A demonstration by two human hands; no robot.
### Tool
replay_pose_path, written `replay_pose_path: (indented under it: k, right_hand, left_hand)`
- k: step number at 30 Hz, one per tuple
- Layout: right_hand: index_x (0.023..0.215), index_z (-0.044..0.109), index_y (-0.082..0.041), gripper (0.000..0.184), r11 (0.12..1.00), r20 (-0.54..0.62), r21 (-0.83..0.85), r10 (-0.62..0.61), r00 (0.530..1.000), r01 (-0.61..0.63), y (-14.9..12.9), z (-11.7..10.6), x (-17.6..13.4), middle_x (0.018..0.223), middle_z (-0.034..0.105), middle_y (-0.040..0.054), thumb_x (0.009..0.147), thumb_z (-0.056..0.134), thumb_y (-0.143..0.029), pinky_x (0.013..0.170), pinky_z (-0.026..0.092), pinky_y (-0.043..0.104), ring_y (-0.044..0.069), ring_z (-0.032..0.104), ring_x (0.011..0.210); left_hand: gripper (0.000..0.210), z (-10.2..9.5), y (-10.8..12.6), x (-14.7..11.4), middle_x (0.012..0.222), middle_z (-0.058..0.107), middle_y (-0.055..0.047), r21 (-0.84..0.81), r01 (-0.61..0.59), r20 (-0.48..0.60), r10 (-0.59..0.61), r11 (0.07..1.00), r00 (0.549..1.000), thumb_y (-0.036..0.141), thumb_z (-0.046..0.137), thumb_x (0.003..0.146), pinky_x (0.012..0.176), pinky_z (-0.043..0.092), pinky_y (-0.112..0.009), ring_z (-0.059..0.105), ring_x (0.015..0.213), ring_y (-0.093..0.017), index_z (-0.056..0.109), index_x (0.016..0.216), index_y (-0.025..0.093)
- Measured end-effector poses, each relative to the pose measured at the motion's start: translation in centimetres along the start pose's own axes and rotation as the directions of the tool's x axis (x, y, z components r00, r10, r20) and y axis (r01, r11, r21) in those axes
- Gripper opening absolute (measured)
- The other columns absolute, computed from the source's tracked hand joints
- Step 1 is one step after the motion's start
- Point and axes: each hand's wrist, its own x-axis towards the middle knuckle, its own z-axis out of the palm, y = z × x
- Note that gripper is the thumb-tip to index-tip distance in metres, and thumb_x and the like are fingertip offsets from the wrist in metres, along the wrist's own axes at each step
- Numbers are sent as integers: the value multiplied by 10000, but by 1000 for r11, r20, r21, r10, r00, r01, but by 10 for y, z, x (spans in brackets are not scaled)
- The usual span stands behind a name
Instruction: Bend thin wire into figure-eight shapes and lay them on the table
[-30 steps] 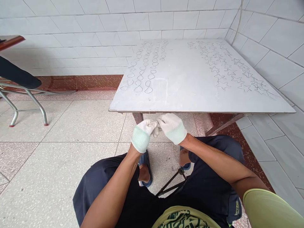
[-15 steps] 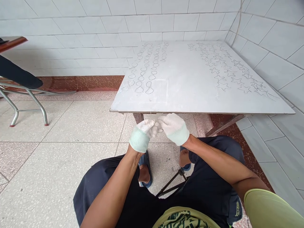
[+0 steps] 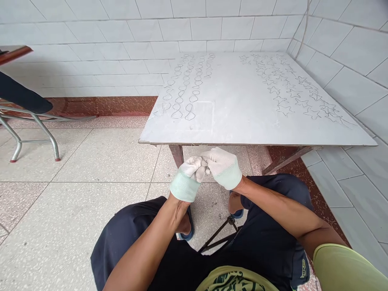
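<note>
My left hand (image 3: 188,178) and my right hand (image 3: 223,166), both in white gloves with pale green cuffs, meet just in front of the table edge. Their fingers are closed and pinched together at the tips. A thin wire (image 3: 194,146) seems to run between them, very faint and mostly hidden by the gloves. Beyond them, the white tabletop (image 3: 242,121) carries rows of figure-eight wire loops (image 3: 190,112) on its left. Star-shaped wire pieces (image 3: 285,109) lie in several rows on its right.
A dark table leg (image 3: 176,155) stands just beyond my left hand. Below my hands are my knees and a black folding stand (image 3: 218,236). At the left, a metal-legged stool (image 3: 36,129) bears another person's dark trouser leg (image 3: 24,95). Tiled walls (image 3: 239,27) border the table.
My left hand has shifted slightly right and down and turned, pressing closer against the right. The right hand has moved down a little. The wire pieces on the table stay put.
</note>
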Motion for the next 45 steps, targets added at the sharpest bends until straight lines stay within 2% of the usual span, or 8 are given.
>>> replay_pose_path:
  k: [5,8,14,22,30,36,39,45]
  right_hand:
    - [994,811,-247,325,923,9,338,192,981,-184,0,4,8,928,790,-10,1027,489,-219,773,450,261,156,670,868]
    - [1053,817,-276,279,893,-23,396,241,970,-212,-5,0,13,1038,811,-18,1034,540,-251,833,478,263,159,706,955]
    - [919,802,-217,356,998,-37,31,-56,998,57,-4,-8,11,834,725,26,1104,502,-263,768,395,299,167,611,814]
    - [1049,784,-157,364,895,-74,-265,-390,918,359,5,-6,6,753,648,61,1114,439,-252,722,321,364,213,499,735]
    - [888,775,-218,318,977,-90,-154,-162,983,147,3,-9,8,789,673,17,1091,530,-235,729,316,319,166,530,774]
    - [817,759,-201,327,992,6,-69,-101,995,101,-1,-12,13,791,703,14,1074,557,-222,741,339,307,156,571,784]
    - [841,781,-218,324,1000,19,-6,-16,1000,16,-2,-12,15,818,741,3,1070,552,-215,751,372,300,158,626,804]
    - [1107,853,-294,271,994,-107,37,103,989,-99,1,-10,15,1104,835,1,1050,592,-246,925,477,297,206,731,1055]
  left_hand:
    - [479,2,14,3,469,406,24,84,6,-18,-5,996,1000,632,810,742,721,554,-405,637,655,-232,556,610,247]
    - [540,-5,25,6,466,469,-5,95,-14,33,10,995,999,652,838,726,761,560,-388,672,687,-237,556,531,235]
    - [580,-14,26,5,472,522,-32,81,-69,13,68,994,998,644,862,742,759,553,-334,693,694,-223,605,462,205]
    - [601,-16,16,12,471,515,-17,-28,-111,83,113,993,990,644,879,739,599,439,-276,526,540,-133,610,438,198]
    - [481,-13,28,8,485,547,-2,4,2,45,-2,1000,999,584,941,684,723,557,-337,681,646,-210,677,592,192]
    - [509,-21,27,9,427,550,-16,176,-50,7,50,983,999,613,889,707,707,567,-353,594,519,-176,621,545,212]
    - [476,-23,28,6,569,688,-40,311,-58,-83,88,949,993,650,826,769,653,541,-351,609,522,-177,704,735,191]
    - [687,-30,38,-2,1006,822,-160,343,-107,-200,184,933,962,766,645,891,652,520,-342,782,897,-299,762,1149,140]
